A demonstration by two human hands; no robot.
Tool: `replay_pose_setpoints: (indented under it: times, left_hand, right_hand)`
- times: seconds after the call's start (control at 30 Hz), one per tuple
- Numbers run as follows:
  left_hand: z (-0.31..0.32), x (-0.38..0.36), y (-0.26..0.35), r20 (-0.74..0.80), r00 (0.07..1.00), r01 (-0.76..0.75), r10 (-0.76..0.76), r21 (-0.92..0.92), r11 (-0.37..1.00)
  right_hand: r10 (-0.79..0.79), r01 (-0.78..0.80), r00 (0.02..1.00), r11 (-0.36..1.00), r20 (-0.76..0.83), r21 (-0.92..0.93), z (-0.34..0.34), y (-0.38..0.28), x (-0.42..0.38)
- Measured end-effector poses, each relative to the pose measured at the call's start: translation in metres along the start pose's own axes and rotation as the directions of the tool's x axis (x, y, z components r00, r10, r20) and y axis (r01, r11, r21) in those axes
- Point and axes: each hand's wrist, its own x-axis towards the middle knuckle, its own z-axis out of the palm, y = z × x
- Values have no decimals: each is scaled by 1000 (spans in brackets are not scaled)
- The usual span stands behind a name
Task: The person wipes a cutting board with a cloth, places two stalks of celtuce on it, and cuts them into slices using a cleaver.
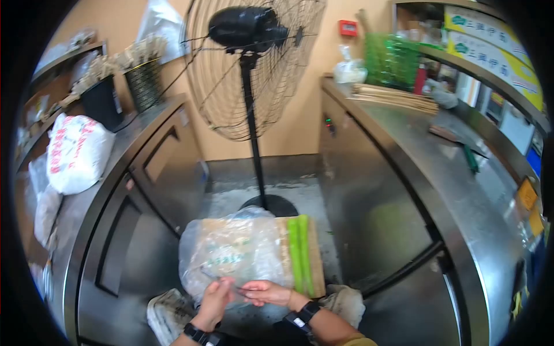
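White bag sits on left surface, stick bins behind it. Clear bag covers much of board. Left hand, at bag's near edge, pinches thin item, blurred; right hand's fingers grip its other end. Fan stands just beyond bag. Green stalks lie right of bag, on board. Right surface holds sticks, green-handled tool.

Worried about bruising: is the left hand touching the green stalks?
Apart: the head view shows the right hand and clear plastic between the left hand and green stalks.
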Motion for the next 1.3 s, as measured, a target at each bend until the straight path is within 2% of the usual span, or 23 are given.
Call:
replay_pose_setpoints:
  times: [0.03, 0.13, 0.23, 0.27, 0.37, 0.47, 0.5, 0.57, 0.67, 0.73, 0.77, 0.8, 0.83, 0.87, 0.9, 0.97, 1.0, 1.03, 1.1, 1.13, 1.2, 1.23, 1.3]
  left_hand:
    - [-3, 0, 0, -1, 1000, -19, 19, -67, 998]
    - [-11, -4, 3, 74, 996, 62, -54, -108, 992]
    - [-10, -7, 2, 62, 997, 49, -44, -92, 995]
    - [-25, 4, -15, 57, 998, 9, -6, -51, 999]
    - [-58, 18, -44, -136, 981, -110, 138, 195, 975]
    - [-111, 39, -83, -263, 942, -132, 210, 286, 949]
    - [-126, 44, -89, -257, 934, -156, 247, 330, 931]
    - [-179, 76, -135, -258, 872, -246, 417, 506, 827]
    - [-151, 42, -81, -192, 836, -239, 514, 716, 656]
    - [-163, 47, -88, -128, 789, -297, 601, 777, 555]
    - [-168, 46, -94, -103, 763, -315, 638, 803, 506]
    - [-168, 44, -95, -107, 787, -308, 608, 785, 537]
    - [-168, 43, -94, -117, 812, -291, 572, 768, 570]
    - [-165, 40, -93, -137, 836, -264, 532, 750, 607]
    - [-162, 40, -91, -104, 838, -252, 536, 798, 548]
    - [-154, 35, -82, -69, 870, -198, 488, 858, 475]
    - [-149, 33, -76, -47, 864, -207, 502, 875, 438]
    - [-147, 32, -72, -26, 847, -224, 531, 888, 401]
    - [-141, 27, -55, 4, 835, -242, 550, 901, 360]
    - [-141, 29, -56, -24, 849, -200, 527, 910, 364]
    - [-141, 31, -56, -83, 887, -122, 454, 907, 404]
    - [-140, 31, -55, -98, 901, -91, 422, 910, 405]
    - [-140, 32, -52, -112, 922, -49, 372, 916, 398]
  right_hand:
    - [65, -64, 996, 998, -63, 10, 4, -10, -4]
    - [71, -70, 995, 997, -75, 16, -4, -6, -7]
    - [-84, 90, 996, 980, -38, 179, -7, -8, -16]
    - [-151, 167, 983, 972, -103, 165, -8, -13, -23]
    - [-348, 384, 896, 919, -275, 90, -2, -40, -42]
    - [-545, 576, 730, 815, -413, -58, 29, -108, -92]
    - [-634, 644, 661, 754, -403, -129, 34, -132, -107]
    - [-765, 753, 476, 609, -434, -248, 48, -179, -135]
    - [-852, 774, 214, 447, -479, -449, 78, -246, -179]
    - [-875, 771, 29, 327, -483, -546, 84, -278, -207]
    - [-879, 793, -31, 268, -476, -547, 87, -289, -220]
    - [-871, 788, -121, 208, -476, -580, 88, -300, -232]
    - [-901, 789, -142, 148, -411, -597, 83, -307, -248]
    - [-880, 748, -246, 93, -406, -657, 73, -315, -262]
    - [-867, 736, -278, 83, -413, -672, 70, -321, -275]
    - [-832, 795, -184, 187, -523, -577, 41, -334, -317]
    - [-740, 828, -220, 202, -635, -523, 56, -340, -313]
    - [-727, 825, -219, 218, -650, -522, 47, -344, -325]
    - [-703, 843, -146, 279, -696, -459, 14, -349, -368]
    - [-620, 867, -221, 230, -753, -443, 19, -352, -369]
    - [-605, 835, -274, 236, -747, -497, 34, -350, -362]
    - [-643, 789, -245, 303, -725, -535, 33, -347, -360]
    - [-739, 606, -239, 393, -630, -692, 31, -340, -352]
